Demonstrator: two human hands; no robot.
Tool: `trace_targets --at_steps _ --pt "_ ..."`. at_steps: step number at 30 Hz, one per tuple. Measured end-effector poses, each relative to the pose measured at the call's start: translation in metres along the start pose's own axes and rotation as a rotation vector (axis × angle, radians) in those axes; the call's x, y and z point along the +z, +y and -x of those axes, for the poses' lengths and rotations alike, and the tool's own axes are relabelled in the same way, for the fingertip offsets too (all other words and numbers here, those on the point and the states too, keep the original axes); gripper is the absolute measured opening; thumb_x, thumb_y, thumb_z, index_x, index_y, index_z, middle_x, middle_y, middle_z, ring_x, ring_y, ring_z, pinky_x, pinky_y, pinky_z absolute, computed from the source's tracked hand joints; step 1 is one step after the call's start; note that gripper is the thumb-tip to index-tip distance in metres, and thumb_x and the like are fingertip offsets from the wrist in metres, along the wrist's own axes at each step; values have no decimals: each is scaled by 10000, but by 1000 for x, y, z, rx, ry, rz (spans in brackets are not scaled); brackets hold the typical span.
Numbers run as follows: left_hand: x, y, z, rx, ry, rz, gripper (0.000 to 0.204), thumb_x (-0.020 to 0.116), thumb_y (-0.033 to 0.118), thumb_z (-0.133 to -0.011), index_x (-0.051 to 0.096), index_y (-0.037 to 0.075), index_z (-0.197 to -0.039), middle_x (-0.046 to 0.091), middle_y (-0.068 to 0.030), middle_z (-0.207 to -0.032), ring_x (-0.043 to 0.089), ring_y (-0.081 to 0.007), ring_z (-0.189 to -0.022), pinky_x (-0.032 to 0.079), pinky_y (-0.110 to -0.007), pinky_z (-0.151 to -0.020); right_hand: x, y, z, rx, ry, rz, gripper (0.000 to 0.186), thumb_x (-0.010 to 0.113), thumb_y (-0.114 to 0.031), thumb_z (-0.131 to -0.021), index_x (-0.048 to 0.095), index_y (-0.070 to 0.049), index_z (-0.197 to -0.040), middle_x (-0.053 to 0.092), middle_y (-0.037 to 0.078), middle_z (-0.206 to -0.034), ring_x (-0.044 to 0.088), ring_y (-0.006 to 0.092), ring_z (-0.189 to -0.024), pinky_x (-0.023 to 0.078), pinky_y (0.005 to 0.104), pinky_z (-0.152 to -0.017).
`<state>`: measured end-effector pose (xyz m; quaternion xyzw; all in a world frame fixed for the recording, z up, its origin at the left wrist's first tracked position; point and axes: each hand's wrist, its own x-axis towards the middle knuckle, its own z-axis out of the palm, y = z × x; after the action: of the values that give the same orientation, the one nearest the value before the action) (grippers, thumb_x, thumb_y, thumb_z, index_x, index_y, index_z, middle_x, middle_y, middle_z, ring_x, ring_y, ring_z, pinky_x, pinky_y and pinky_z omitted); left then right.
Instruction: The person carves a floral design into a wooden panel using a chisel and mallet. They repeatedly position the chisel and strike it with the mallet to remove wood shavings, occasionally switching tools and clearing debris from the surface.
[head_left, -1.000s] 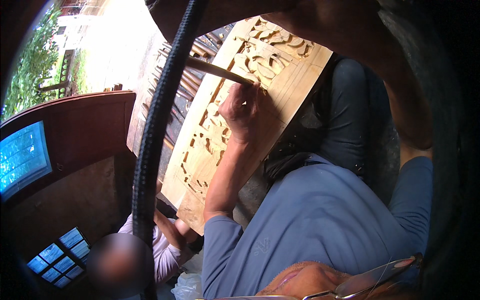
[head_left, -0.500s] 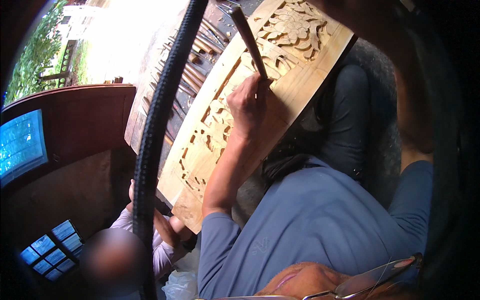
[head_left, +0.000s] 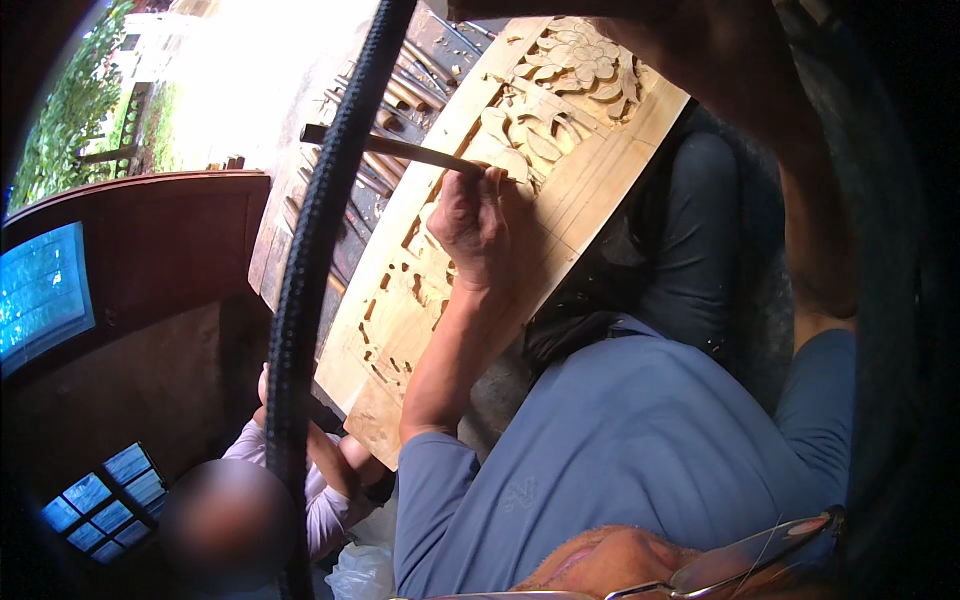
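Note:
A pale wooden board with carved flowers and leaves lies slanting in front of me. My left hand is closed around a carving chisel and rests on the board beside the carved leaves. The chisel's shaft leans far to the left, its end passing behind the black cable; its cutting tip is hidden by the hand. In deep shadow at the top right, my right hand is over the board's far end. From it a dark, bar-like thing reaches left along the upper edge; its kind is unclear.
Several carving tools lie among wood chips on the bench left of the board. A thick black braided cable crosses the view. At the lower left another person sits near the board's end, beside a clear plastic bag.
The chisel has swung over from near upright to a strong leftward lean. My left hand has shifted slightly left and turned. My right hand has come left, bringing the dark bar-like thing into view.

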<state>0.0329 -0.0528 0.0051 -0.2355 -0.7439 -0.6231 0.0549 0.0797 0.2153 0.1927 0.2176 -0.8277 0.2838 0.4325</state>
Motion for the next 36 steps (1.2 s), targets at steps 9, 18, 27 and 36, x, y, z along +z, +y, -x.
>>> trace_targets --at_steps 9,18,27,36 --pt "9 -17 13 -27 -114 -51 55 682 -56 -994 676 -5 -974 653 -23 -760 567 -80 -682 463 -267 -611 5 0 6 -47 -37 49 777 754 113 -768 608 -87 -1504 741 171 -1327 753 278 -1166 628 376 -1035" --pt "8 5 6 67 -130 -209 149 771 -61 -904 718 26 -1012 684 -105 -736 678 -170 -641 535 -314 -620 4 -1 5 -29 -36 53 736 774 76 -775 631 -75 -1482 757 170 -1298 756 269 -1169 623 376 -1031" --pt "10 30 -2 37 -156 -182 103 728 -56 -942 701 15 -1012 663 -69 -723 632 -136 -635 514 -302 -606 11 7 11 2 0 -60 724 787 55 -777 630 -55 -1475 760 170 -1289 757 275 -1158 612 394 -1037" --pt "20 -15 10 -71 -93 127 46 692 -28 -989 667 7 -974 652 -29 -738 586 -116 -633 487 -293 -591 5 -1 11 23 -30 16 707 765 61 -789 640 -60 -1474 755 172 -1298 770 252 -1115 632 367 -976"
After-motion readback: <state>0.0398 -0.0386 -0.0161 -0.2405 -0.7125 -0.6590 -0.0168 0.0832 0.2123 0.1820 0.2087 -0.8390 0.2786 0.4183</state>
